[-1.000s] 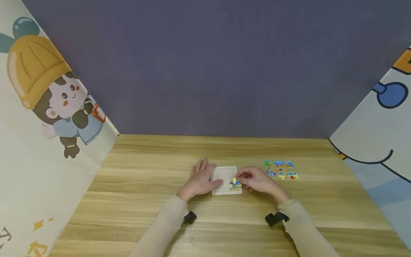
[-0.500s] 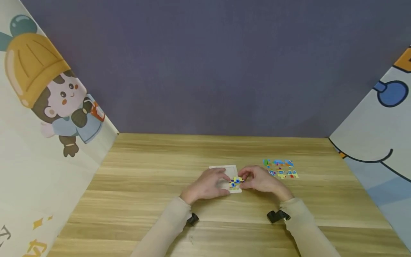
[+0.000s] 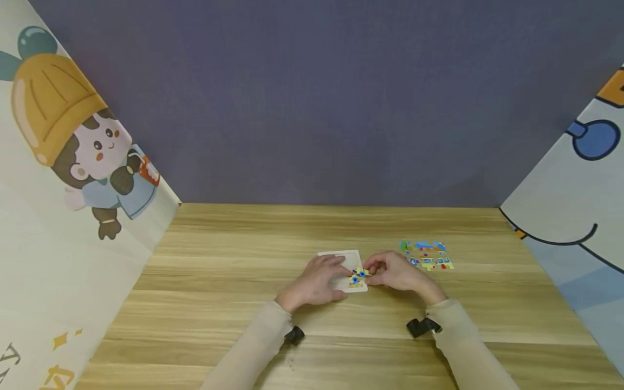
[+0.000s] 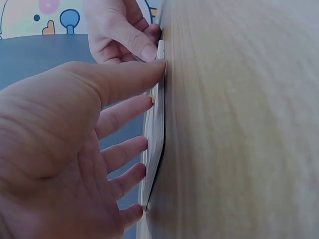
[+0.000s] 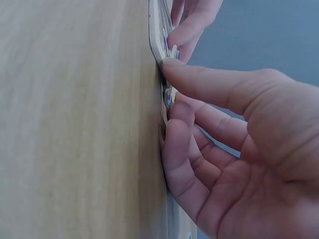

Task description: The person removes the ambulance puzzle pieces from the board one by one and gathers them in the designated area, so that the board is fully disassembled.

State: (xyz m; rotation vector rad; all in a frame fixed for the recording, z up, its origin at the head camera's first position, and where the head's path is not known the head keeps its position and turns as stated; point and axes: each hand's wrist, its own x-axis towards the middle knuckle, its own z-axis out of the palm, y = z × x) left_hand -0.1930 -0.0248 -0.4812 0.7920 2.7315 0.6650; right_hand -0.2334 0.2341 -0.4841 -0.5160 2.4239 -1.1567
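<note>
A pale, shallow puzzle tray (image 3: 345, 252) lies on the table, with a few yellow and blue puzzle pieces (image 3: 356, 282) in its lower right corner. My left hand (image 3: 314, 280) rests over the tray's left part, fingers spread. In the left wrist view, the thumb of that left hand (image 4: 55, 124) lies at the tray's near edge. At the right edge, my right hand (image 3: 397, 273) pinches a yellow and blue puzzle piece (image 3: 362, 273) between thumb and fingers. That piece sits tilted in the right wrist view, partly hidden by the fingers of my right hand (image 5: 234, 134).
More colourful puzzle pieces (image 3: 425, 255) lie in rows to the right, beyond my right hand. The wooden table (image 3: 219, 260) ends at a dark back wall (image 3: 312, 108). Printed side panels stand left and right.
My left hand has come off the tray's left edge and moved right, its fingers now near the pieces. My right hand has shifted slightly and still holds the puzzle piece at the tray's right edge.
</note>
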